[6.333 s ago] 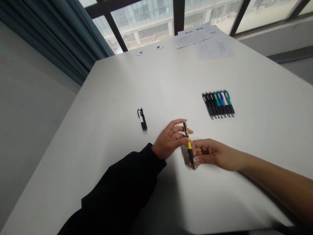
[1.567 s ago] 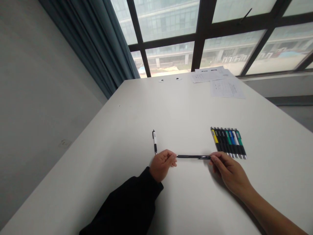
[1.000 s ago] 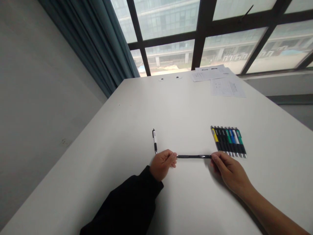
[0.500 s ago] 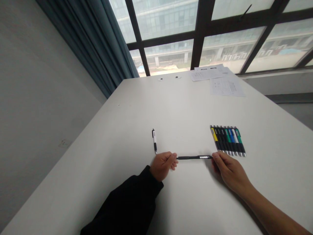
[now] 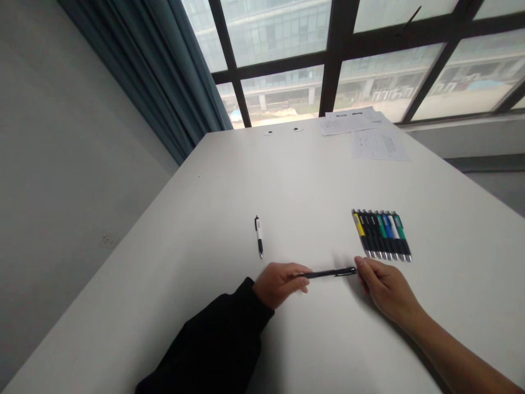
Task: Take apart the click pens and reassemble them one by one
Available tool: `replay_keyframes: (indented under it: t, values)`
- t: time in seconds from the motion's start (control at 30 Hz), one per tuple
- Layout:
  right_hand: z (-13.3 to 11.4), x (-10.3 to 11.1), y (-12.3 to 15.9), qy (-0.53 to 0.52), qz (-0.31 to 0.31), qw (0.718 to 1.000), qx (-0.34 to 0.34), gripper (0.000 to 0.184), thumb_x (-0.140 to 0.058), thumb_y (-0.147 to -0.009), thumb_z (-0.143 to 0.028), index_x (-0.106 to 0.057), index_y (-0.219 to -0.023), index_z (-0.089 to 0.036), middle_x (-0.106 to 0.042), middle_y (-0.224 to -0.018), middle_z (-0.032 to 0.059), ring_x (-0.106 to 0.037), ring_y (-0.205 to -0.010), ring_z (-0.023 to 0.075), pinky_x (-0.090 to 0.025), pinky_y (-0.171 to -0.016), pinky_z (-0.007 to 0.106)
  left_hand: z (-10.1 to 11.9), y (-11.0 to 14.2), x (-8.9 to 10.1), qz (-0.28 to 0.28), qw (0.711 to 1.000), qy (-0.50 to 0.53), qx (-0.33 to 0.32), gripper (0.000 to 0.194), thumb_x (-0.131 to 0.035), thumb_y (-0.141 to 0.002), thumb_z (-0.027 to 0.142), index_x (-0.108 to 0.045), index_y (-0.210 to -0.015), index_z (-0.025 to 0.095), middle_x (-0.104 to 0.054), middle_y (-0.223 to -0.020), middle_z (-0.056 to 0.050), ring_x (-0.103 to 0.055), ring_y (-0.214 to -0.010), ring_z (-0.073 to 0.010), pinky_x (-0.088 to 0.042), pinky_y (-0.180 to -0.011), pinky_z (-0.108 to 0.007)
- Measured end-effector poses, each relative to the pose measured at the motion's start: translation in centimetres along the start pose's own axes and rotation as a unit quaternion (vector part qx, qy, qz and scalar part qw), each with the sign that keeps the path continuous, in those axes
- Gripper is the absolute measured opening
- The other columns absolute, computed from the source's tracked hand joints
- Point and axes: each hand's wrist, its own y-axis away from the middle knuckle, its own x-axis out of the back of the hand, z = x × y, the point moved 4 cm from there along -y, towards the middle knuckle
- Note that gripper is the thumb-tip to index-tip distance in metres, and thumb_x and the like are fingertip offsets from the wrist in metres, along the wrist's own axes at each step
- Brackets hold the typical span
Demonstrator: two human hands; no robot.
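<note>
A black pen (image 5: 328,273) lies almost level between my two hands, a little above the white table. My left hand (image 5: 282,283) has its fingers and thumb closed round the pen's left end, which they partly cover. At the other end, the clip end, the thumb and fingers of my right hand (image 5: 381,282) pinch the tip. Just beyond my left hand a white and black pen (image 5: 259,237) rests on the table. Past my right hand, several pens (image 5: 381,235) lie side by side in a row, with yellow, black, green, blue and white barrels.
The white table (image 5: 229,191) reaches back to the window (image 5: 283,90). Papers (image 5: 379,143) lie at its far right, and two small round fittings (image 5: 297,129) sit near the far edge. A blue curtain (image 5: 164,71) hangs at the left by a grey wall.
My left hand has shifted slightly right and nearer, with its fingers now stretched further along the pen. The pen has turned, its clip now facing down. My right hand keeps its pinch.
</note>
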Motion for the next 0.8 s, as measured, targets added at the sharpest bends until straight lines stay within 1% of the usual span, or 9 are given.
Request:
replay_keyframes:
  t: [0.07,0.17,0.27,0.37,0.47,0.53,0.63,0.7,0.8]
  values:
    - [0.0,-0.1,0.1,0.003,-0.007,1.000,0.004,0.058,-0.039,-0.100,-0.057,-0.044,-0.054,-0.023,-0.049,-0.048,-0.0018,-0.049,-0.048,0.0148,-0.038,-0.054,0.029,0.7,0.1,-0.4,-0.030,0.996,-0.078,-0.038,0.030,-0.063,-0.091,0.043,-0.078,-0.102,0.019,-0.077,-0.077,-0.005,-0.067,-0.067,-0.0169,-0.047,-0.066,-0.027]
    - [0.0,-0.2,0.2,0.004,-0.010,1.000,0.011,0.057,-0.041,-0.099,-0.058,-0.043,-0.054,-0.023,-0.047,-0.048,-0.0020,-0.047,-0.048,0.0146,-0.036,-0.053,0.028,1.7,0.5,-1.8,-0.045,0.973,-0.201,-0.108,0.025,-0.065,-0.091,0.044,-0.078,-0.094,0.022,-0.076,-0.074,-0.004,-0.064,-0.068,-0.0185,-0.043,-0.071,-0.031]
    - [0.1,-0.2,0.2,-0.001,-0.012,1.000,0.023,0.056,-0.041,-0.099,-0.057,-0.044,-0.055,-0.023,-0.049,-0.050,-0.0017,-0.047,-0.049,0.0147,-0.036,-0.053,0.028,2.4,1.1,-3.9,-0.081,0.961,-0.209,-0.163,0.024,-0.071,-0.087,0.044,-0.075,-0.084,0.021,-0.074,-0.074,-0.004,-0.063,-0.070,-0.0186,-0.040,-0.073,-0.033]
    - [0.4,-0.1,0.2,-0.022,-0.029,0.999,0.029,0.058,-0.033,-0.102,-0.056,-0.049,-0.058,-0.022,-0.053,-0.053,-0.0002,-0.050,-0.051,0.0154,-0.037,-0.054,0.028,2.5,1.2,-4.7,-0.049,0.980,-0.151,-0.121,0.024,-0.071,-0.086,0.040,-0.074,-0.077,0.019,-0.069,-0.068,-0.002,-0.057,-0.063,-0.0152,-0.038,-0.070,-0.031]
    - [-0.2,-0.4,0.4,-0.053,-0.084,0.993,0.066,0.060,-0.025,-0.105,-0.054,-0.055,-0.065,-0.021,-0.057,-0.059,0.0012,-0.053,-0.055,0.0162,-0.039,-0.056,0.029,1.6,0.9,-4.3,-0.015,1.000,0.011,-0.002,0.025,-0.072,-0.085,0.042,-0.078,-0.087,0.017,-0.068,-0.069,-0.002,-0.053,-0.059,-0.0127,-0.037,-0.060,-0.027]
    - [-1.2,-1.0,0.9,-0.058,-0.144,0.982,0.109,0.053,-0.032,-0.104,-0.053,-0.060,-0.073,-0.021,-0.062,-0.067,0.0018,-0.057,-0.063,0.0170,-0.042,-0.062,0.028,1.0,0.6,-3.9,0.021,0.991,0.122,0.052,0.030,-0.076,-0.081,0.043,-0.078,-0.092,0.015,-0.068,-0.070,-0.003,-0.052,-0.058,-0.0121,-0.038,-0.056,-0.025]
    - [-2.6,-2.1,1.7,-0.035,-0.211,0.968,0.135,0.039,-0.044,-0.102,-0.048,-0.062,-0.080,-0.021,-0.065,-0.073,0.0012,-0.059,-0.069,0.0172,-0.042,-0.066,0.028,0.8,0.5,-3.3,0.064,0.981,0.177,0.051,0.030,-0.083,-0.073,0.039,-0.076,-0.086,0.013,-0.071,-0.074,-0.006,-0.057,-0.063,-0.0133,-0.043,-0.060,-0.025]
    - [-3.2,-2.6,2.2,-0.031,-0.233,0.963,0.135,0.040,-0.041,-0.104,-0.044,-0.063,-0.079,-0.021,-0.064,-0.073,0.0007,-0.060,-0.070,0.0165,-0.042,-0.067,0.027,1.0,0.5,-3.3,0.064,0.983,0.166,0.044,0.027,-0.085,-0.071,0.035,-0.076,-0.083,0.013,-0.073,-0.075,-0.008,-0.057,-0.063,-0.0133,-0.044,-0.060,-0.025]
    - [-3.5,-2.8,2.6,-0.058,-0.251,0.958,0.127,0.043,-0.037,-0.106,-0.042,-0.063,-0.078,-0.021,-0.065,-0.074,0.0009,-0.060,-0.071,0.0159,-0.043,-0.071,0.027,1.5,0.7,-3.5,0.058,0.991,0.121,0.029,0.024,-0.082,-0.074,0.035,-0.075,-0.080,0.013,-0.071,-0.069,-0.006,-0.053,-0.058,-0.0113,-0.041,-0.056,-0.024]
